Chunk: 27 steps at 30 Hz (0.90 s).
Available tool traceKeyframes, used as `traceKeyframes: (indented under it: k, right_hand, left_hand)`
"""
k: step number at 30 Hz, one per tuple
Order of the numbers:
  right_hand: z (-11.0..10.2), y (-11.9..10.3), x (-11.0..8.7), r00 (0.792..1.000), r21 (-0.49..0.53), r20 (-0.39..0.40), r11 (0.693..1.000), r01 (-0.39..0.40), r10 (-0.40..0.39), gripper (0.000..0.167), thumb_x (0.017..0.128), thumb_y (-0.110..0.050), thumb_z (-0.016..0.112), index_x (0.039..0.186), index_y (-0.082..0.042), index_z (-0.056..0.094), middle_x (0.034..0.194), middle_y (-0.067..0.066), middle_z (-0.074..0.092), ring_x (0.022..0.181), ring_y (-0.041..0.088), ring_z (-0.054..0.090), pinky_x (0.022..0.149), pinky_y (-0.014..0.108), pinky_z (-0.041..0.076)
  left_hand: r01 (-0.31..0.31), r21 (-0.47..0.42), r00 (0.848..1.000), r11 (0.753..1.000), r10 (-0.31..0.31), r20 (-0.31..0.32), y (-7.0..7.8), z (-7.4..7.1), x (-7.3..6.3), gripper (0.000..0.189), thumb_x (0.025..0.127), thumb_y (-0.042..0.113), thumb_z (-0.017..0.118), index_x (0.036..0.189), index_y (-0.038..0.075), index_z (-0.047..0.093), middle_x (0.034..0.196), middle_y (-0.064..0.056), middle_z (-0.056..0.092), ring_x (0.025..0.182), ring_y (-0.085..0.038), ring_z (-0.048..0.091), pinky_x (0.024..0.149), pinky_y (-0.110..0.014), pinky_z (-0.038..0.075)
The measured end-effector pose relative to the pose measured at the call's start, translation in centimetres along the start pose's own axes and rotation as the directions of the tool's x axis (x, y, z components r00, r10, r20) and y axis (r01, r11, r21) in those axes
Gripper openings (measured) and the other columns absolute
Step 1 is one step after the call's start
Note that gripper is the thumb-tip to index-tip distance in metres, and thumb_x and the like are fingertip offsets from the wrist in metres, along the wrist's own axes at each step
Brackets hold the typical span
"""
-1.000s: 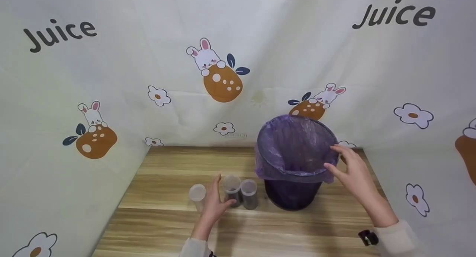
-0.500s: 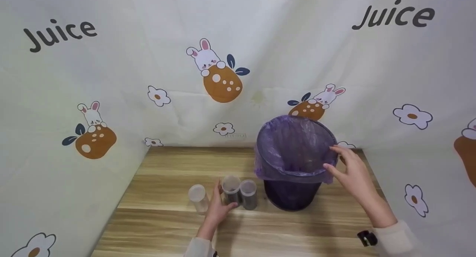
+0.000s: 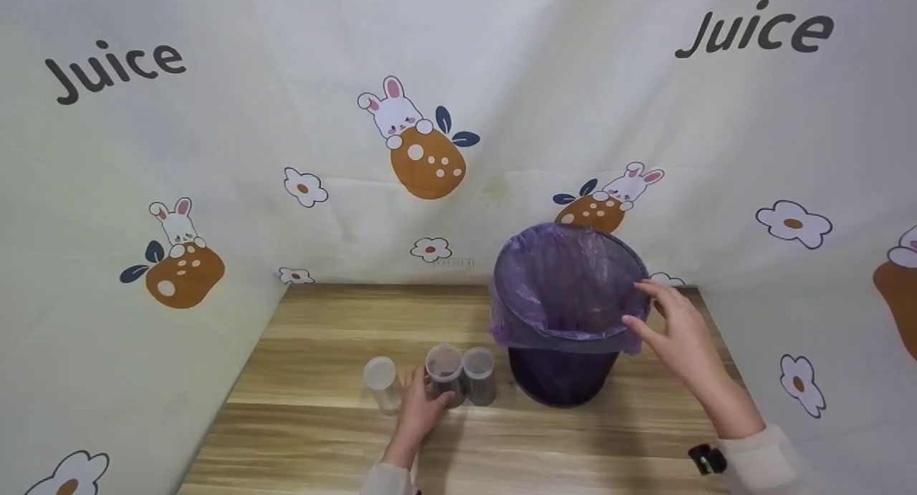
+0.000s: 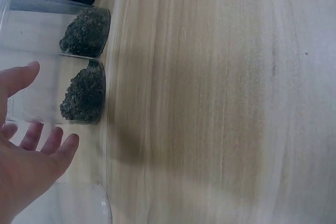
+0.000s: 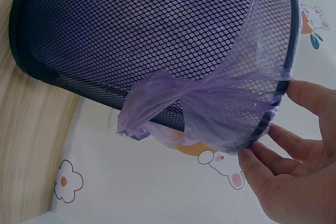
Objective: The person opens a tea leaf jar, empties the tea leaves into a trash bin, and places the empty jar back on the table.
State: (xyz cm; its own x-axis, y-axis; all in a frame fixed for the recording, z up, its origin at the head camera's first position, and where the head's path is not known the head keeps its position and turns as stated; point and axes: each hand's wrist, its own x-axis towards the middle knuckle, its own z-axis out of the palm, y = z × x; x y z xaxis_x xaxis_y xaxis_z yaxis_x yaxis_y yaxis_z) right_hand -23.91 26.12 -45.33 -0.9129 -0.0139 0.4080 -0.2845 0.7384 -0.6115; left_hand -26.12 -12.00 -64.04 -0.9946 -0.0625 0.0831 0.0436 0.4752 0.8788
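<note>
In the head view my left hand grips the middle clear plastic jar, fingers along its left side and thumb across its front. The left wrist view shows dark, crumbly stuff in that jar's bottom, with the thumb overlapping its wall. Close against it on the right stands a second jar, also with dark contents. My right hand touches the rim of a dark mesh waste bin with spread, lightly bent fingertips. A purple bin bag lines the bin and hangs over its rim.
A third clear jar with a pale top and no dark contents stands left of the left hand. All stand on a wood-grain table, before a pale printed curtain that rises at the back and both sides.
My left hand has moved right, away from the third jar, and closed round the middle jar, which has shifted slightly towards me. The right hand has stayed at the bin's rim.
</note>
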Motion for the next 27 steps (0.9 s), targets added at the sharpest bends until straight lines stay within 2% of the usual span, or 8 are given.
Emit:
traceKeyframes:
  k: [5, 12, 19, 21, 27]
  right_hand:
    - [0.0, 0.0, 0.0, 1.000, 0.005, 0.007, 1.000, -0.004, 0.004, 0.051, 0.088, -0.010, 0.074, 0.132, 0.009, 0.055, 0.137, 0.031, 0.053, 0.125, 0.047, 0.052, 0.103, 0.058, 0.047]
    - [0.0, 0.0, -0.1, 1.000, 0.006, -0.003, 1.000, -0.002, 0.002, 0.051, 0.088, -0.010, 0.074, 0.132, 0.008, 0.055, 0.137, 0.031, 0.053, 0.124, 0.047, 0.052, 0.103, 0.058, 0.047]
    - [-0.2, -0.1, -0.1, 0.999, 0.014, 0.035, 0.999, -0.033, 0.032, 0.053, 0.090, -0.013, 0.073, 0.135, 0.006, 0.053, 0.141, 0.029, 0.050, 0.127, 0.046, 0.050, 0.106, 0.057, 0.046]
    - [-0.2, -0.1, -0.1, 0.999, 0.014, 0.031, 1.000, -0.028, 0.027, 0.053, 0.090, -0.013, 0.073, 0.135, 0.007, 0.053, 0.140, 0.030, 0.050, 0.127, 0.046, 0.050, 0.106, 0.057, 0.046]
    - [-0.2, -0.2, -0.1, 1.000, 0.016, 0.017, 1.000, -0.016, 0.016, 0.052, 0.089, -0.012, 0.074, 0.134, 0.007, 0.054, 0.139, 0.031, 0.051, 0.126, 0.047, 0.051, 0.104, 0.058, 0.046]
  left_hand:
    - [0.019, -0.022, 1.000, 1.000, -0.019, 0.014, -0.2, -0.2, -0.3, 0.068, 0.080, 0.004, 0.080, 0.136, -0.006, 0.044, 0.133, -0.029, 0.048, 0.125, -0.048, 0.053, 0.107, -0.060, 0.043]
    - [0.079, -0.068, 0.996, 0.995, -0.077, 0.039, 0.2, -1.1, -0.3, 0.066, 0.083, 0.005, 0.076, 0.139, -0.003, 0.040, 0.143, -0.032, 0.047, 0.133, -0.050, 0.046, 0.113, -0.064, 0.036]
    - [0.034, -0.090, 0.998, 0.995, -0.029, 0.052, 1.3, -2.1, -0.6, 0.071, 0.085, 0.009, 0.076, 0.141, -0.004, 0.034, 0.143, -0.034, 0.042, 0.135, -0.054, 0.041, 0.110, -0.065, 0.039]
    - [0.045, -0.097, 0.998, 0.994, -0.040, 0.054, 1.8, -2.4, -0.6, 0.070, 0.085, 0.010, 0.076, 0.141, -0.003, 0.034, 0.145, -0.033, 0.041, 0.136, -0.054, 0.040, 0.111, -0.065, 0.037]
    - [-0.001, -0.102, 1.000, 0.995, 0.004, 0.024, 3.1, -3.4, -0.3, 0.067, 0.085, 0.008, 0.076, 0.137, -0.005, 0.036, 0.142, -0.034, 0.043, 0.134, -0.053, 0.042, 0.112, -0.063, 0.038]
